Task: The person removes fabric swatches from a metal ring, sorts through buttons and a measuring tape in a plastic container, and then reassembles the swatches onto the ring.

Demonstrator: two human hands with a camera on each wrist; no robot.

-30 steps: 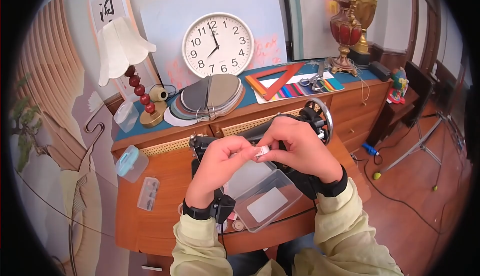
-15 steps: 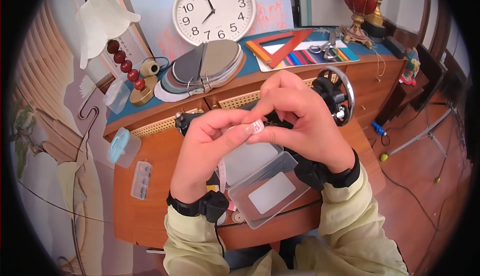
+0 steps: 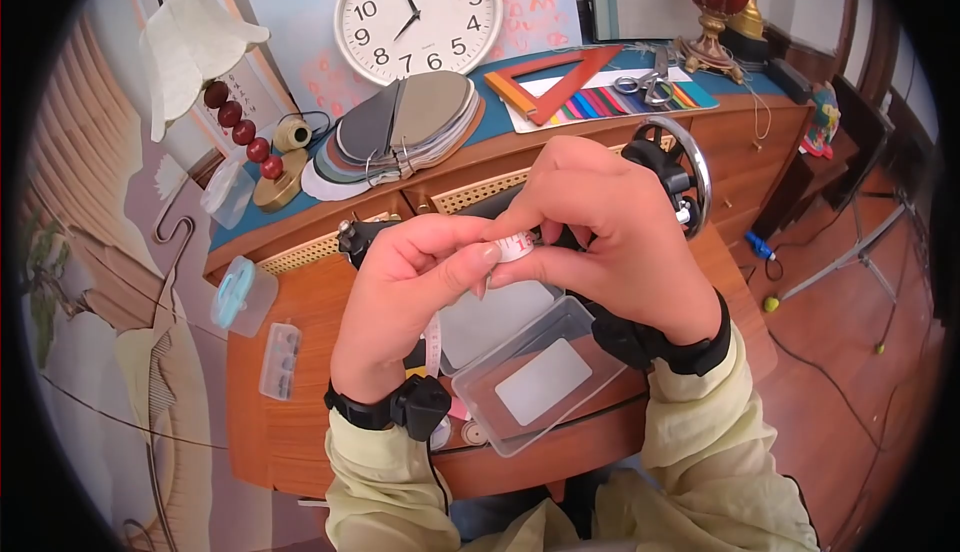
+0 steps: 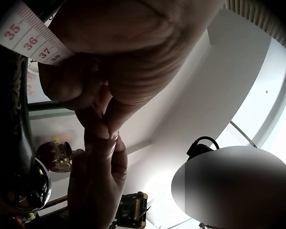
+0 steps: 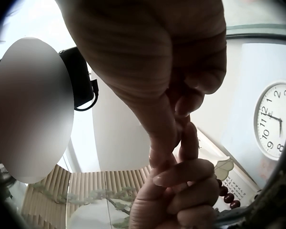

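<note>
A white measuring tape (image 3: 516, 246) with red numbers shows between the fingertips of both hands, over the table. My left hand (image 3: 395, 287) pinches it between thumb and fingers from the left. From the other side, the thumb and index finger of my right hand (image 3: 610, 237) pinch it too. The two hands meet fingertip to fingertip in the right wrist view. A length of the same tape (image 4: 31, 38), marked 35 to 38, runs past the left hand in the left wrist view. Most of the held part is hidden by fingers.
Below the hands stands an open clear plastic box (image 3: 540, 387). Behind them is a black sewing machine with a chrome-rimmed handwheel (image 3: 697, 177). A small clear case (image 3: 281, 362) and a blue-lidded container (image 3: 240, 294) are at left. Scissors (image 3: 648, 85) lie on the back shelf.
The head view has tilted down, so the hands appear higher and larger. More of the tape's printed face now shows between the fingertips. Both hands have kept their pinch.
</note>
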